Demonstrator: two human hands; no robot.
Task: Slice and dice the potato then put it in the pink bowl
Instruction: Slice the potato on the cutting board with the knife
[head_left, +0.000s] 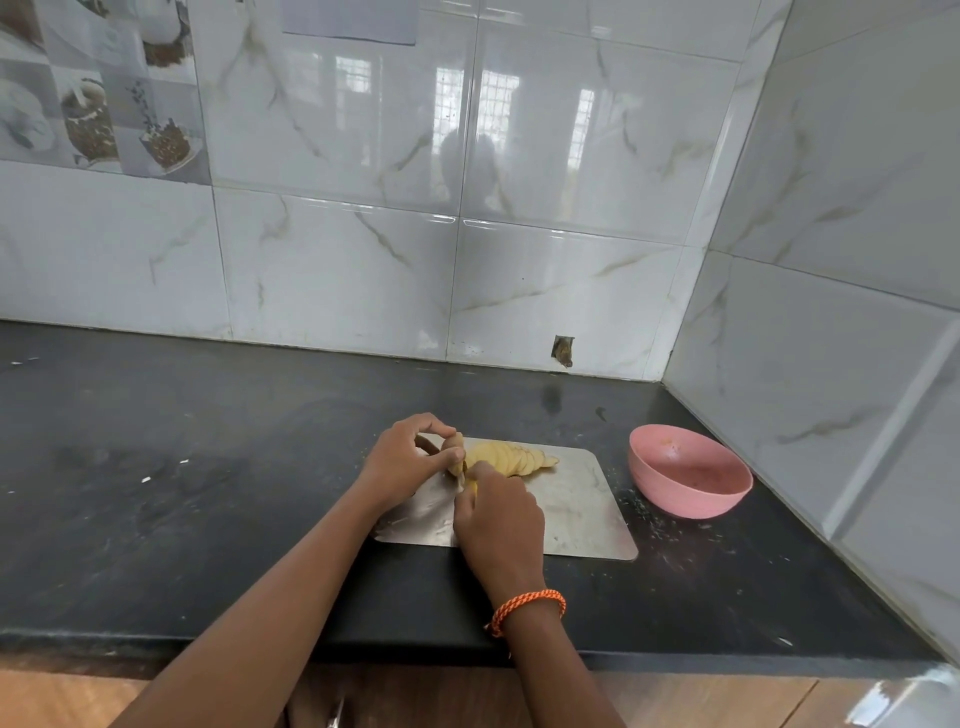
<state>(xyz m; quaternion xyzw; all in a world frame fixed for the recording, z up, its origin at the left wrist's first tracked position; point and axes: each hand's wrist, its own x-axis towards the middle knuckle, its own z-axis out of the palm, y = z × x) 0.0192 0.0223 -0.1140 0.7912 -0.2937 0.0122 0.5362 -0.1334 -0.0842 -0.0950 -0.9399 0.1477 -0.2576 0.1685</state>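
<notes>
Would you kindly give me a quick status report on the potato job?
Left hand pinching potato end piece. Right hand gripping knife. Slices fanned on board. Pink bowl unobstructed.

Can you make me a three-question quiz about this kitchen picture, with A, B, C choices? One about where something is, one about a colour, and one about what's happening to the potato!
1. Where is the bowl?
A. On the counter, right of the cutting board
B. On top of the cutting board
C. In the left hand

2. What colour is the wristband on the right hand?
A. Blue
B. Orange
C. Green

3. What state is the potato in?
A. Whole, uncut
B. Mostly cut into slices
C. Already in the bowl

Answers:
1. A, it sits on the dark counter, apart from the cutting board.
2. B, the braided band is orange.
3. B, slices fan out on the board while the left hand holds the end piece.
</notes>
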